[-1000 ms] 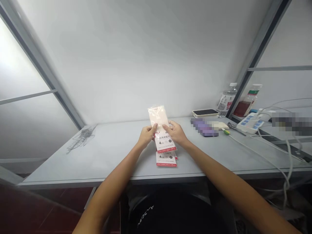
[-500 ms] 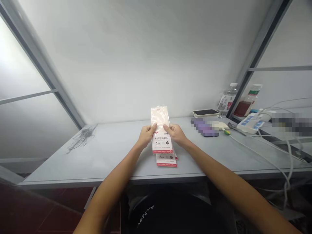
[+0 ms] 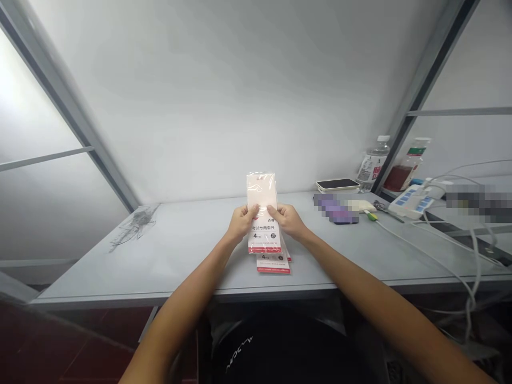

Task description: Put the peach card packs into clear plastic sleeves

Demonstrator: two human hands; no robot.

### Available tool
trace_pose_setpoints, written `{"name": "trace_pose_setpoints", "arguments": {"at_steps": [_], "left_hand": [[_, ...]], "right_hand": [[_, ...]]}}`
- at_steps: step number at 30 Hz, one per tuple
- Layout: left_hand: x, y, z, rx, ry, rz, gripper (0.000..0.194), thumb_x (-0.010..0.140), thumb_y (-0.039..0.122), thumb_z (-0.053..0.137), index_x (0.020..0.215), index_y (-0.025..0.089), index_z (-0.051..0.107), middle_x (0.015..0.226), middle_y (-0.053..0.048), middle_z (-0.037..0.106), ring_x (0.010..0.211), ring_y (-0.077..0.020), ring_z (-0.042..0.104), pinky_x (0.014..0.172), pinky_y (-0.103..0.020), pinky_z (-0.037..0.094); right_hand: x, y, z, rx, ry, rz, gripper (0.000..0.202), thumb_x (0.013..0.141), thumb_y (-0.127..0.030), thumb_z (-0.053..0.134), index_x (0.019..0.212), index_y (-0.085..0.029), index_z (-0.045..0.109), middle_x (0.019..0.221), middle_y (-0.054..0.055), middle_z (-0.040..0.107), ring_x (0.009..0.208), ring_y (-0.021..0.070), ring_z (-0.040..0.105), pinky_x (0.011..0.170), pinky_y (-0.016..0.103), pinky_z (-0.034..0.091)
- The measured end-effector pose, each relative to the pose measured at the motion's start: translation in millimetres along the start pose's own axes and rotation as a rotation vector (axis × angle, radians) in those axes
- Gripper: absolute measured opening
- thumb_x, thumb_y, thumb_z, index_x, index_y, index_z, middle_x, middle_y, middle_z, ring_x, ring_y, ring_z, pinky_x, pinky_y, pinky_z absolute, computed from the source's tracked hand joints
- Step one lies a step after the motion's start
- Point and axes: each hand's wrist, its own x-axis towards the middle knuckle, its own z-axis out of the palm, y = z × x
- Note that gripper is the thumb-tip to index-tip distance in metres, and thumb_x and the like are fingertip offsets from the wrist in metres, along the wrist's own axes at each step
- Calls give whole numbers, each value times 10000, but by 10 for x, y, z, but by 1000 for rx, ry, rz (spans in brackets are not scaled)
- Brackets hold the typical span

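Note:
Both hands hold up a ruler set packet (image 3: pixel 264 234), a flat clear sleeve with a pale card, a red bottom strip and printed Chinese text. My left hand (image 3: pixel 241 221) is closed on its left edge, with the thumb on the front. On the right edge my right hand (image 3: pixel 288 220) grips in the same way, its thumb close to the other. Similar packets (image 3: pixel 273 265) lie on the table below and behind it, partly covered. What is inside the held sleeve, behind the card, cannot be made out.
The grey table (image 3: pixel 192 240) has a dark scribbled drawing (image 3: pixel 138 224) at left. To the right are a phone (image 3: pixel 338 185), a blurred purple item (image 3: pixel 335 209), a clear bottle (image 3: pixel 373 165), a bottle of dark red liquid (image 3: pixel 404 170), a power strip (image 3: pixel 414 200) and white cables (image 3: pixel 424 250).
The held packet has shifted slightly left and turned a little more upright in my hands. The hands stay nearly in place, and the packets beneath have not moved.

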Motion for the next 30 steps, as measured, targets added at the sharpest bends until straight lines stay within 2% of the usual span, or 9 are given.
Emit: {"name": "trace_pose_setpoints", "arguments": {"at_steps": [4, 7, 10, 13, 17, 23, 25, 27, 30], "left_hand": [[13, -10, -8, 58, 46, 9, 459, 694, 587, 572, 600, 145, 491, 555, 3, 534, 507, -93, 473, 476, -217, 350], [15, 1, -5, 106, 105, 17, 485, 708, 604, 544, 558, 154, 441, 501, 23, 464, 465, -70, 408, 443, -208, 301], [8, 20, 6, 83, 81, 5, 487, 739, 614, 496, 574, 159, 439, 483, 37, 416, 440, -60, 368, 426, -203, 276], [9, 21, 1, 86, 41, -22, 431, 715, 573, 559, 632, 156, 489, 530, 24, 470, 458, -69, 404, 425, -203, 287], [27, 0, -37, 54, 39, -40, 375, 665, 494, 647, 640, 142, 519, 594, -1, 536, 522, -90, 472, 477, -214, 343], [46, -9, -47, -5, 38, -66, 332, 639, 446, 666, 647, 141, 536, 573, 4, 527, 528, -102, 481, 506, -230, 352], [41, -14, -39, 58, 85, -76, 335, 649, 451, 649, 613, 147, 513, 551, 5, 513, 516, -101, 471, 494, -229, 338], [27, -20, -39, 213, 156, -46, 335, 684, 467, 608, 615, 154, 510, 580, -12, 543, 541, -114, 492, 503, -234, 342], [-5, -29, -61, 488, 233, -22, 349, 705, 514, 576, 782, 175, 547, 678, -37, 611, 608, -145, 546, 520, -242, 359]], "right_hand": [[12, -1, 2, -2, 23, 51, 426, 720, -589, 571, 647, -171, 537, 610, 22, 615, 558, 162, 578, 527, 275, 464], [23, -1, 0, 66, 15, 101, 385, 707, -545, 616, 725, -165, 561, 638, 27, 639, 573, 173, 603, 547, 289, 489], [31, 0, -7, 122, 13, 98, 379, 701, -508, 644, 832, -158, 579, 693, 43, 669, 608, 190, 631, 586, 310, 511], [35, 8, -17, 88, 43, 95, 394, 707, -514, 635, 872, -161, 576, 687, 48, 675, 611, 203, 640, 568, 317, 514], [45, 31, -27, 44, 50, 83, 375, 668, -505, 670, 797, -166, 574, 662, 36, 667, 594, 193, 628, 540, 301, 502], [53, 55, -42, 58, 23, 122, 367, 662, -460, 690, 841, -150, 608, 681, 49, 677, 600, 201, 631, 549, 314, 499], [48, 44, -38, 61, 19, 124, 376, 679, -442, 684, 897, -146, 600, 689, 50, 682, 604, 201, 637, 568, 322, 511], [40, 26, -29, 35, 22, 123, 371, 704, -414, 671, 942, -142, 585, 686, 49, 684, 595, 197, 640, 565, 320, 516], [34, 9, -24, -28, 44, 152, 330, 732, -358, 656, 969, -144, 569, 691, 52, 688, 611, 207, 653, 547, 309, 519]]}}
